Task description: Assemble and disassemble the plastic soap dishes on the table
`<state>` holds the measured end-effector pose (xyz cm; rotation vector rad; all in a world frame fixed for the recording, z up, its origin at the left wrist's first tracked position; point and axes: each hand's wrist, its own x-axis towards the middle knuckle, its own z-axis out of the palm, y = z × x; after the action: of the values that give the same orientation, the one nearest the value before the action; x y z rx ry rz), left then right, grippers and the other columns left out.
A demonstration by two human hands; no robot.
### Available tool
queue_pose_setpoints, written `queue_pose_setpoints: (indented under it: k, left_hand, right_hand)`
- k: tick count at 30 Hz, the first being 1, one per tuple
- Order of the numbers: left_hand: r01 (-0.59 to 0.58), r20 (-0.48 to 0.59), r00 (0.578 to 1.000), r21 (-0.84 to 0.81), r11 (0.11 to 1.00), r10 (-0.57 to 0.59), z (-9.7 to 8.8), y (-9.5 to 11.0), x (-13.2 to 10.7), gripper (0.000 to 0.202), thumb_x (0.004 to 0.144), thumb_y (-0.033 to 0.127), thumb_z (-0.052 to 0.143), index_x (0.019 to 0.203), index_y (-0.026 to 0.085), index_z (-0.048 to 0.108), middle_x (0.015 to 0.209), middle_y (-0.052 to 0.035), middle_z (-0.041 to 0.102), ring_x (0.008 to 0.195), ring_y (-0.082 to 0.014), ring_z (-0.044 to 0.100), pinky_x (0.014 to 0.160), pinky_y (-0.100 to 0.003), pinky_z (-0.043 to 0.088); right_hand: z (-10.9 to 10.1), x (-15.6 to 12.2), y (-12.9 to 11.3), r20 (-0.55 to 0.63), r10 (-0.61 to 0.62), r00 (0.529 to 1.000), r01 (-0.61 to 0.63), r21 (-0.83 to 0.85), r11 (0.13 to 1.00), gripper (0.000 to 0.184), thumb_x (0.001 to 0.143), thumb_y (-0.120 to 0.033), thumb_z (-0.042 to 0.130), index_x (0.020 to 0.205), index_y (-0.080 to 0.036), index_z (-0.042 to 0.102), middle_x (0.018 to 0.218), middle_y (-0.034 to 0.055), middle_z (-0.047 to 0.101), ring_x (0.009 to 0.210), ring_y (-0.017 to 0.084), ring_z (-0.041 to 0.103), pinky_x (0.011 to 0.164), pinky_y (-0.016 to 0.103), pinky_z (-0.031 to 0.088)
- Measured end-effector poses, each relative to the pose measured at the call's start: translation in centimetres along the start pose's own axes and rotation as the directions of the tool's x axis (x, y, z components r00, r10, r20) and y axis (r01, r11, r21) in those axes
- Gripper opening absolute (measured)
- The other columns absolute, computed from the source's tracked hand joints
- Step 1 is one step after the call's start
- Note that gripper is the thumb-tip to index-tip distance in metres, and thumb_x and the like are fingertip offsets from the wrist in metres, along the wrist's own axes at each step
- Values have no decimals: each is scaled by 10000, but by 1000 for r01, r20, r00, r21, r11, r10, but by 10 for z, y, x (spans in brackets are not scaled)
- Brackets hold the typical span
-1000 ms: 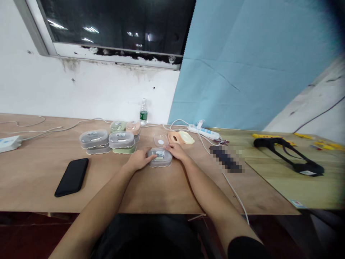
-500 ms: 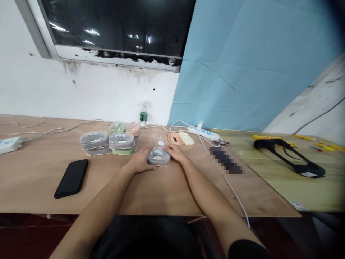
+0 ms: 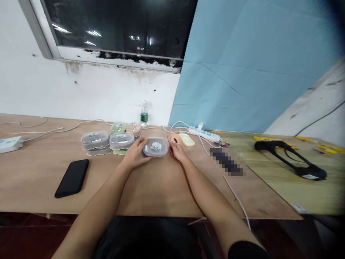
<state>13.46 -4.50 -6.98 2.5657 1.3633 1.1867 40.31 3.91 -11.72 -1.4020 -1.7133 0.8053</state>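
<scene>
No lettering can be read. A green label [image 3: 144, 117] is carried by the bottle [image 3: 145, 107], a round sticker [image 3: 156, 146] by the held box [image 3: 150, 141], a white tag [image 3: 310, 176] by the black strap [image 3: 309, 170], a small sticker [image 3: 299, 208] by the right-hand table [image 3: 269, 190].

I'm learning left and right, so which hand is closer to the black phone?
Left. The left hand is to the right of the black phone, gripping the near end of the gray box. The right hand is farther right, beside the box's other end.

My head-worn camera looks forward and down. It takes in the table [image 3: 161, 194] close by, the wall [image 3: 113, 93] beyond.
</scene>
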Motion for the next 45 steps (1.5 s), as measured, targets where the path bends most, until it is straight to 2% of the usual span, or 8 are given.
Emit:
queue_pose_setpoints:
  k: [4,9,14,17,22,30,38,45]
  left_hand:
    - [109,-354,933,97,989,-68,-22,-20,1,740,701,405,702,1346,200,402,1309,-137,422,1211,-287,460,1010,-408,405]
    - [395,-702,680,106,912,-213,-52,-48,-3,841,666,457,720,1363,162,352,1309,-174,379,1229,-323,415,1028,-462,357]
    - [687,-794,438,-8,727,-422,-76,-58,-12,891,642,482,722,1381,172,332,1306,-182,378,1216,-378,382,1007,-590,279]
    - [784,-777,351,-62,617,-523,-80,-60,-16,891,656,477,714,1395,202,298,1329,-177,362,1217,-401,371,979,-638,248]
    - [845,-729,356,-16,535,-585,-78,-65,-18,875,671,459,699,1400,242,266,1325,-159,396,1216,-367,403,994,-604,252]
    - [825,-702,428,46,563,-570,-73,-67,-17,869,700,475,669,1408,187,254,1365,-166,416,1226,-367,407,1023,-608,214]
    - [813,-686,446,42,580,-575,-71,-70,-19,908,718,517,629,1434,174,187,1443,-204,285,1300,-389,305,1029,-631,193]
    - [733,-758,465,39,679,-458,-68,-62,-15,793,802,481,547,1417,115,207,1454,-206,253,1333,-376,232,1065,-578,162]
  right_hand:
    - [1,0,0,-9,-11,1000,11,-15,1000,656,820,-735,282,643,-178,580,463,12,497,449,150,478,489,266,344]
    - [3,2,2,-14,-36,999,35,-68,997,642,823,-724,298,647,-178,586,454,7,497,466,154,495,504,263,354]
    - [3,3,3,-7,-58,998,57,-77,995,613,827,-703,324,665,-175,590,458,-1,496,474,156,494,519,265,358]
    - [3,2,2,-7,-70,998,69,-84,994,606,830,-695,327,670,-174,592,456,-7,494,479,155,496,525,263,357]
    - [4,1,1,-8,-59,998,58,-82,995,595,827,-693,339,674,-178,595,462,-10,502,477,152,495,524,263,355]
    - [4,1,1,-7,-77,997,76,-86,993,594,831,-683,332,670,-178,599,459,-13,499,486,149,494,536,257,354]
    - [3,2,2,-44,-106,993,101,-99,990,568,846,-655,335,665,-184,596,491,-2,518,558,167,506,587,263,360]
    - [-3,-1,-4,-320,-241,916,172,-229,958,476,884,-553,339,662,-197,562,627,25,562,658,178,509,621,268,349]
